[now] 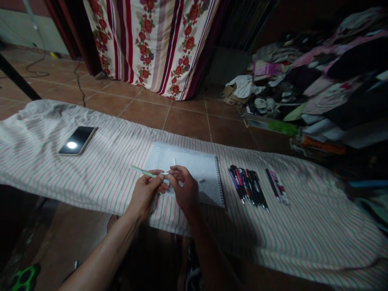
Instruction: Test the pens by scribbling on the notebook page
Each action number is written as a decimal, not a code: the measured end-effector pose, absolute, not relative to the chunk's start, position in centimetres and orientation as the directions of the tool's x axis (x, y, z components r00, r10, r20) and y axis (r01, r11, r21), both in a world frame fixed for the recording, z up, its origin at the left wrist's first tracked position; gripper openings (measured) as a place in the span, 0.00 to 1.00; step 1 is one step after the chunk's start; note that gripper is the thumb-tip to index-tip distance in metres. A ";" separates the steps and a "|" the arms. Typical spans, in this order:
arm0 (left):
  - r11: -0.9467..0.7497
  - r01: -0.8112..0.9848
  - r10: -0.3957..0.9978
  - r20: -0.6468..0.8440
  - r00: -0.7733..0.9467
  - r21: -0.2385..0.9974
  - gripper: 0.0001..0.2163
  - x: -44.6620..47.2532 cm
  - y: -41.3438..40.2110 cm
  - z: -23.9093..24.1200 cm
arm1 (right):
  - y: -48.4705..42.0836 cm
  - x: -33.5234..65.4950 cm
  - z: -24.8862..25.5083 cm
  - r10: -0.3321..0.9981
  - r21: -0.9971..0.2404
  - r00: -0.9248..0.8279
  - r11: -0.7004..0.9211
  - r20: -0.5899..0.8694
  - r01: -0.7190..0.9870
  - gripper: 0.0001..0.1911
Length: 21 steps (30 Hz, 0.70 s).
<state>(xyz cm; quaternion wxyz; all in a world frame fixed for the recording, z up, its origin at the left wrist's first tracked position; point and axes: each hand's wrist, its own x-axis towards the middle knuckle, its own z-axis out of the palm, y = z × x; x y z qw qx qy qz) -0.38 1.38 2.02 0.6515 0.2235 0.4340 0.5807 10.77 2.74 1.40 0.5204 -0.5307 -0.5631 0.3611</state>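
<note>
My left hand point(145, 192) is closed on a pale green pen point(142, 171) whose barrel points up and to the left. My right hand point(183, 188) pinches the pen's other end, fingers curled; a thin white piece point(174, 161) sticks up just above its fingers. Both hands hover over the near left part of a spiral notebook point(200, 167) lying open on the striped cloth point(303, 226). To the right of the notebook lies a row of several pens point(248, 186), with two more pens point(277, 186) further right.
A dark phone point(77, 140) with a light reflection lies on the cloth at the left. Beyond the table are a tiled floor point(188, 121), a floral curtain point(154, 44), and a heap of clothes and boxes point(318, 76) at the right. A green object point(24, 279) sits bottom left.
</note>
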 end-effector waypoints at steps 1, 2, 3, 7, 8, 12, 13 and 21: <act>0.221 -0.563 0.950 -0.306 -0.059 0.796 0.10 -0.4 1.4 2.0 | 2.7 10.8 1.4 0.973 -0.956 0.093 0.185 0.211 0.227 0.08; 0.219 -0.574 0.951 -0.305 -0.057 0.789 0.09 -0.4 1.4 2.0 | 2.6 10.8 1.5 0.973 -0.953 0.077 0.196 0.218 0.229 0.08; 0.221 -0.594 0.951 -0.306 -0.045 0.774 0.09 -0.5 1.4 2.1 | 2.6 10.8 1.5 0.972 -0.951 0.057 0.209 0.227 0.228 0.09; 0.293 -0.698 0.924 -0.381 0.031 0.654 0.05 -1.0 1.4 2.7 | 2.4 11.2 1.7 0.957 -0.928 -0.027 0.288 0.290 0.235 0.12; 0.315 -0.717 0.913 -0.405 0.050 0.622 0.04 -1.2 1.4 2.8 | 2.5 11.4 1.6 0.952 -0.916 -0.033 0.302 0.304 0.262 0.11; 0.365 -0.786 0.888 -0.440 0.133 0.499 0.04 -1.7 1.5 3.0 | 2.9 12.5 1.0 0.931 -0.797 -0.052 0.337 0.361 0.501 0.11; 0.371 -0.800 0.887 -0.436 0.154 0.472 0.05 -1.8 1.5 2.9 | 3.1 12.7 0.6 0.924 -0.752 -0.080 0.352 0.373 0.558 0.11; 0.410 -0.819 0.861 -0.466 0.202 0.402 0.06 -2.4 1.4 2.9 | 3.3 13.2 -1.0 0.893 -0.479 -0.281 0.430 0.352 0.765 0.12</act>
